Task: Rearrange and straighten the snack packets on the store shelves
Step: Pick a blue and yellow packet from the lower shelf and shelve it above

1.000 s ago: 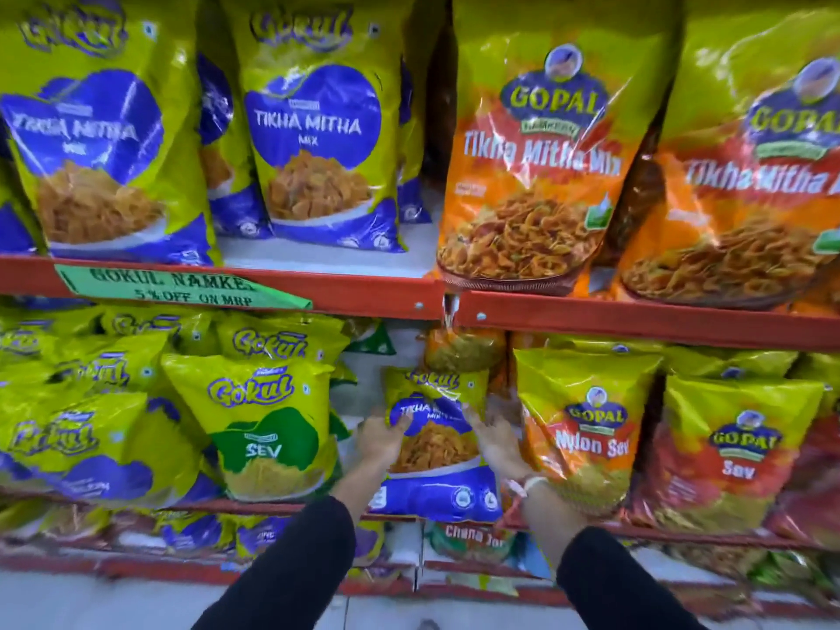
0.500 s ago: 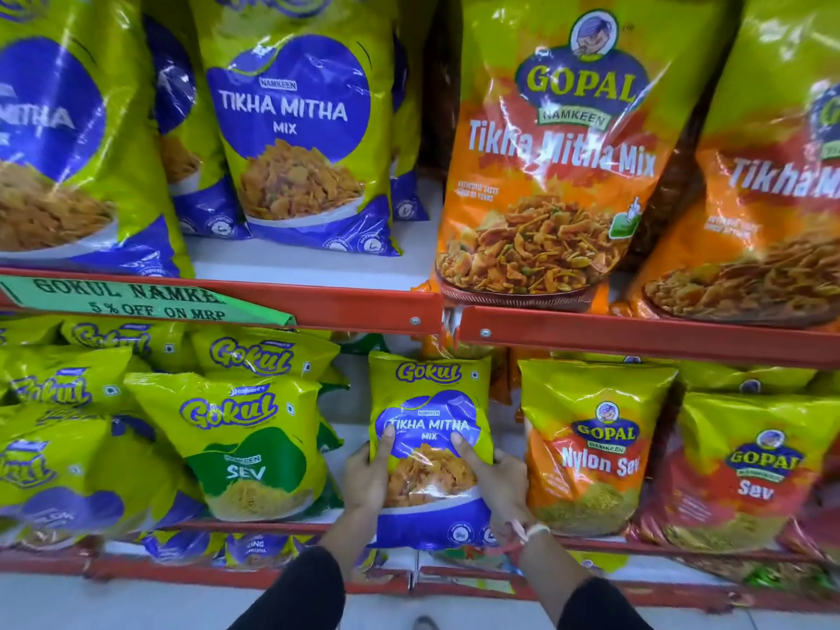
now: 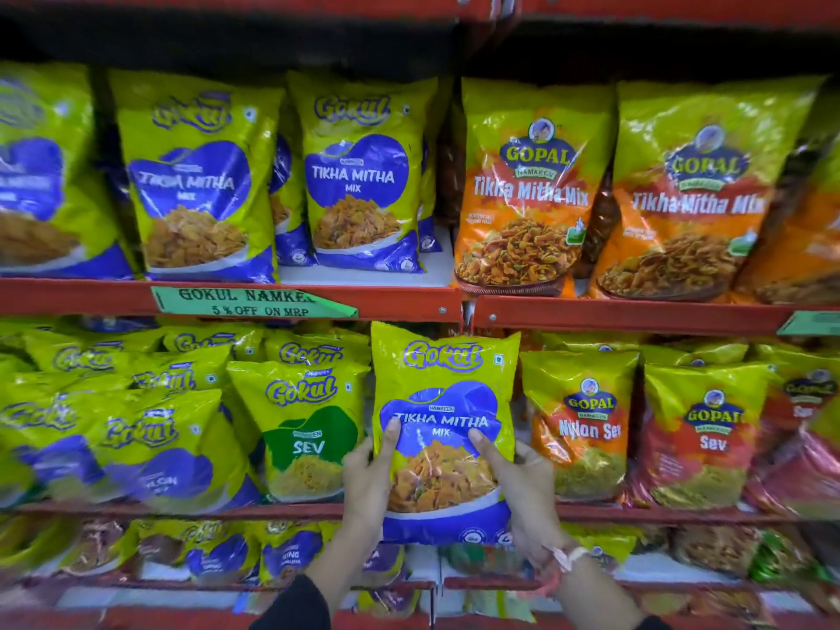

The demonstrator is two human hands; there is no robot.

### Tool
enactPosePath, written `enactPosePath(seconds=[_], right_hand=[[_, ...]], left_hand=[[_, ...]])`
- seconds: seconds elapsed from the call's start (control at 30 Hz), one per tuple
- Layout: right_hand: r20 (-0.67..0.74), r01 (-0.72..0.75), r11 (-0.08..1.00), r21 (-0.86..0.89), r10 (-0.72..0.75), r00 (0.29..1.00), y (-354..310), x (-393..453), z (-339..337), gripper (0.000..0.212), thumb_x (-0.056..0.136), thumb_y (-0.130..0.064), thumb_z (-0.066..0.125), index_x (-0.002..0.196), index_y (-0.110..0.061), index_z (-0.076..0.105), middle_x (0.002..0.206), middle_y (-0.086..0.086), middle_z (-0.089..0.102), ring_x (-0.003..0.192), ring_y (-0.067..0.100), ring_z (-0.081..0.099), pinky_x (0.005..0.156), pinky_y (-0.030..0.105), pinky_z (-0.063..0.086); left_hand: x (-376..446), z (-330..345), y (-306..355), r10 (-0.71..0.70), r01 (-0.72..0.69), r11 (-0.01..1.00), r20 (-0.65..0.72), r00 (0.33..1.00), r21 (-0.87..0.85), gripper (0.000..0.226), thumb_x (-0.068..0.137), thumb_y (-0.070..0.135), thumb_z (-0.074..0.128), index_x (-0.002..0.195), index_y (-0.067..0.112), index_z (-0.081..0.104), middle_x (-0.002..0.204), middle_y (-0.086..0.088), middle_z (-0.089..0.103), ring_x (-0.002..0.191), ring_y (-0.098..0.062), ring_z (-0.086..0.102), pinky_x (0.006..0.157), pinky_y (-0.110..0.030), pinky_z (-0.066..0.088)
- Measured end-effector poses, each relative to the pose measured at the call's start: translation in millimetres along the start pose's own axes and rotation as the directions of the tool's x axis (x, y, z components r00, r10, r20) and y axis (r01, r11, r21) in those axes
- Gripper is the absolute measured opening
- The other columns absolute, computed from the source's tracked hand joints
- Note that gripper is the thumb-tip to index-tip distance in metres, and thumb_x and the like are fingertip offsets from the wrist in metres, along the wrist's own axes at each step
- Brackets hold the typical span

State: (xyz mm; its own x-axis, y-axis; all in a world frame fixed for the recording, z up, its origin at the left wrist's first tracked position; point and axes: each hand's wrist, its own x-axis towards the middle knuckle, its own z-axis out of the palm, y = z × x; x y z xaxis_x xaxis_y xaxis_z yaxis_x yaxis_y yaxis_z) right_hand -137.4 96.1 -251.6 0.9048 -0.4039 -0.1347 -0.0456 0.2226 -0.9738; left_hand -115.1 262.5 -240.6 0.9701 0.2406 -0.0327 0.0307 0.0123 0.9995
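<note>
The head view shows red metal shelves full of glossy plastic snack packets. The landmark is the held packet (image 3: 443, 429), a flat yellow-green and blue pouch marked Gokul Tikha Mitha Mix. It stands upright in front of the middle shelf, and its top reaches the red edge (image 3: 236, 295) of the upper shelf. Both hands grasp it by the lower sides: the left hand (image 3: 366, 479) has its thumb on the front at the left, and the right hand (image 3: 522, 479) has its thumb on the front at the right. The other fingers are hidden behind the packet. A pale band (image 3: 570, 554) is on the right wrist.

Above the held packet, three big Gokul packets face the front, and more stand behind them; the one at the far left is cut off. Above and to the right, two big orange Gopal packets (image 3: 522, 193) are clear, and a third is cut by the frame.

Just left of the held packet is one Gokul Sev packet (image 3: 302, 425) with a green patch. Further left the packets are crumpled, overlapping and blurred, so I cannot count them. Just right is one Nylon Sev packet (image 3: 586, 425), then one Sev packet (image 3: 709, 434), and then blurred ones.

A green paper label (image 3: 247, 302) sits up and to the left; its last word is cut off. Below the held packet, the lowest row is dark and hard to read.
</note>
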Motion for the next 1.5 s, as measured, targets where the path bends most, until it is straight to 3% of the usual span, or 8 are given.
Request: enactPosePath(seconds=[0.33,0.5,0.6,0.77,0.9,1.13,1.27,1.5], right_hand=[[0.152,0.310,0.942,0.126,-0.327,0.933,-142.6,-8.7,61.7,0.008,0.074,-0.015,0.082,0.082,-0.015,0.080,0.089,0.013,0.081,0.072,0.022,0.069,0.066,0.028,0.059],[0.189,0.390,0.884,0.258,-0.442,0.877,-201.7,14.5,102.8,0.015,0.072,-0.009,0.082,0.087,-0.011,0.079,0.094,0.013,0.081,0.087,0.024,0.069,0.087,0.041,0.058],[0.183,0.413,0.859,0.301,-0.477,0.859,-225.3,36.7,128.5,0.023,0.073,-0.008,0.081,0.095,-0.011,0.078,0.098,0.012,0.080,0.093,0.026,0.070,0.097,0.046,0.054],[0.200,0.436,0.851,0.293,-0.501,0.842,-231.4,71.5,157.0,0.021,0.074,-0.008,0.082,0.094,-0.013,0.078,0.095,0.007,0.081,0.092,0.024,0.072,0.092,0.045,0.056],[0.215,0.415,0.873,0.256,-0.470,0.856,-214.1,93.8,168.2,0.020,0.071,-0.008,0.083,0.088,-0.017,0.078,0.087,-0.001,0.082,0.085,0.016,0.075,0.078,0.029,0.060],[0.241,0.388,0.879,0.277,-0.455,0.857,-217.6,115.5,174.6,0.050,0.074,-0.019,0.080,0.122,-0.010,0.068,0.111,0.004,0.078,0.105,0.017,0.073,0.089,0.034,0.059],[0.097,0.489,0.811,0.320,-0.541,0.835,-267.0,117.9,181.6,0.045,0.083,-0.012,0.075,0.126,-0.009,0.064,0.108,0.004,0.072,0.089,0.000,0.069,0.075,0.006,0.054],[-0.091,0.506,0.780,0.368,-0.512,0.854,-273.2,122.5,182.3,0.009,0.078,-0.016,0.081,0.081,-0.022,0.074,0.080,-0.003,0.076,0.082,0.016,0.069,0.083,0.032,0.056]], left_hand=[[33.0,-26.8,146.7,0.405,-0.397,0.905,0.026,0.914,-0.155,0.032,0.090,0.028,0.058,0.066,0.006,0.059,0.052,0.014,0.059,0.053,0.005,0.048,0.051,-0.010,0.039],[68.4,-33.1,215.4,0.547,-0.539,0.826,0.007,0.837,-0.165,0.042,0.081,0.050,0.059,0.096,0.013,0.070,0.090,0.008,0.074,0.081,-0.005,0.065,0.075,-0.023,0.053],[87.5,-33.0,244.8,0.597,-0.589,0.790,-0.009,0.803,-0.169,0.028,0.086,0.037,0.056,0.101,0.016,0.069,0.068,0.013,0.072,0.062,0.009,0.057,0.058,-0.016,0.048],[124.3,-31.5,249.9,0.591,-0.591,0.792,-0.054,0.805,-0.152,0.030,0.091,0.031,0.055,0.108,0.009,0.066,0.077,-0.019,0.062,0.067,-0.025,0.054,0.056,-0.009,0.046],[168.1,-32.3,217.6,0.517,-0.520,0.849,-0.052,0.854,-0.092,0.076,0.074,0.069,0.059,0.118,0.007,0.060,0.116,-0.015,0.068,0.111,-0.041,0.059,0.092,-0.053,0.047],[187.6,-31.9,222.1,0.467,-0.457,0.849,-0.028,0.884,-0.264,0.034,0.090,0.030,0.057,0.120,0.014,0.061,0.114,0.005,0.068,0.104,-0.010,0.063,0.083,-0.011,0.052],[196.2,-25.0,280.4,0.512,-0.557,0.786,-0.222,0.830,-0.268,0.035,0.092,0.020,0.056,0.120,0.000,0.058,0.113,-0.007,0.063,0.101,-0.012,0.056,0.077,-0.007,0.047],[204.5,-26.0,296.8,0.498,-0.640,0.695,-0.424,0.757,-0.326,0.019,0.087,0.018,0.065,0.100,0.006,0.065,0.086,-0.002,0.065,0.071,0.004,0.061,0.069,-0.007,0.048]])
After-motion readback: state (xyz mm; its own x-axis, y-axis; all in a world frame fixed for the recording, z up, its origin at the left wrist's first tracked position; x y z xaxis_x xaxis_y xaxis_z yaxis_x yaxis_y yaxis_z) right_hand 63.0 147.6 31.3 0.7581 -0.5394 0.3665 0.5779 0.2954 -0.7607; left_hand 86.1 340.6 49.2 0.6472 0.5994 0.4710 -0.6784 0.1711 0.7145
